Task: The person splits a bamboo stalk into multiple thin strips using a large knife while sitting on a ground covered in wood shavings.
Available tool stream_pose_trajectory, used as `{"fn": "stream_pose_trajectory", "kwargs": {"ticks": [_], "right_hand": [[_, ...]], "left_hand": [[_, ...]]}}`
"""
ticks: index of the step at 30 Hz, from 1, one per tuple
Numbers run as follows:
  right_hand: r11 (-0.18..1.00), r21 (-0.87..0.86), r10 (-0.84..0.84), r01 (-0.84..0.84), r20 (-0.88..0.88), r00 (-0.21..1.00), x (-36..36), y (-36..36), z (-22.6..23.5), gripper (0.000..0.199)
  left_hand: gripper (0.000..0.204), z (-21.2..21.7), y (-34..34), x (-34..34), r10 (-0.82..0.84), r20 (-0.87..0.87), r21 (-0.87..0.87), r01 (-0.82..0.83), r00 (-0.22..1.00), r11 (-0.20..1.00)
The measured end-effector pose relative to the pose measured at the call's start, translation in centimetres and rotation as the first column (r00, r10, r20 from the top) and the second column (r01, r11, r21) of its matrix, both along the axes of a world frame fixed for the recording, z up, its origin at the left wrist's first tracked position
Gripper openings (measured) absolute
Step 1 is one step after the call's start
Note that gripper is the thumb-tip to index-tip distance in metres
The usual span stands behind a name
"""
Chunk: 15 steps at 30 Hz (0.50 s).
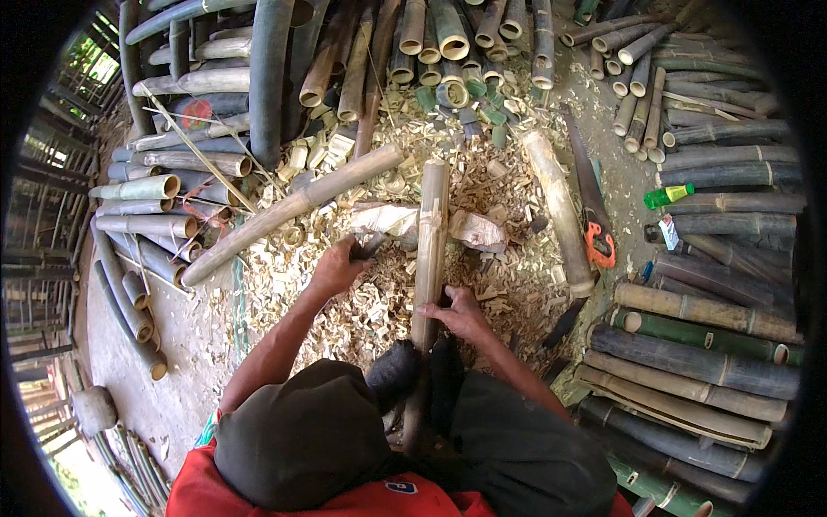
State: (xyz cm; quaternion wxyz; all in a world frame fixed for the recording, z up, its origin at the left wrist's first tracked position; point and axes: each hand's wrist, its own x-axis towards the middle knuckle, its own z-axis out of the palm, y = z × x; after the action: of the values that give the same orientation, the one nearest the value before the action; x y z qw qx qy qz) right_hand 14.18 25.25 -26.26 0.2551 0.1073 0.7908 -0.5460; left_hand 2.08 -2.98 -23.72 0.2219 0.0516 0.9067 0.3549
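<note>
Fingers of right hand (461,314) on upright bamboo pole (429,250), green bottle (668,196) rightward

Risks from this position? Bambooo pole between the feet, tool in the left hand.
1. The right hand grips the bamboo pole just below the spot where the left hand holds a dark tool; a slip may reach its fingers.
2. The feet brace the pole's lower end, also in the line of a stroke.
3. Loose shavings cover the ground, so the pole could shift.
</note>
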Motion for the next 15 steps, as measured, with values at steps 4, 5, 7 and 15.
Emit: {"fn": "stream_pose_trajectory", "kwargs": {"ticks": [4,5,7,15], "right_hand": [[0.926,0.284,0.268,-0.249,-0.032,0.963,-0.3,0.9,1.2,0.079],[0.932,0.254,0.263,-0.260,0.022,0.964,-1.2,1.0,3.6,0.079],[0.942,0.210,0.232,-0.261,0.153,0.961,-3.7,3.9,9.3,0.080],[0.567,0.816,0.221,-0.113,-0.019,0.975,-10.6,24.5,7.8,0.074]], "left_hand": [[0.042,5.6,2.4,-5.5,-0.083,-0.078,0.256,0.100,0.993,0.962],[0.044,7.7,2.9,-6.8,-0.071,-0.160,0.355,0.125,0.984,0.926],[0.033,12.4,5.9,-9.7,-0.050,-0.027,0.341,0.056,0.998,0.938],[0.043,15.2,16.5,-15.0,-0.159,0.014,0.836,0.076,0.987,0.544]]}}
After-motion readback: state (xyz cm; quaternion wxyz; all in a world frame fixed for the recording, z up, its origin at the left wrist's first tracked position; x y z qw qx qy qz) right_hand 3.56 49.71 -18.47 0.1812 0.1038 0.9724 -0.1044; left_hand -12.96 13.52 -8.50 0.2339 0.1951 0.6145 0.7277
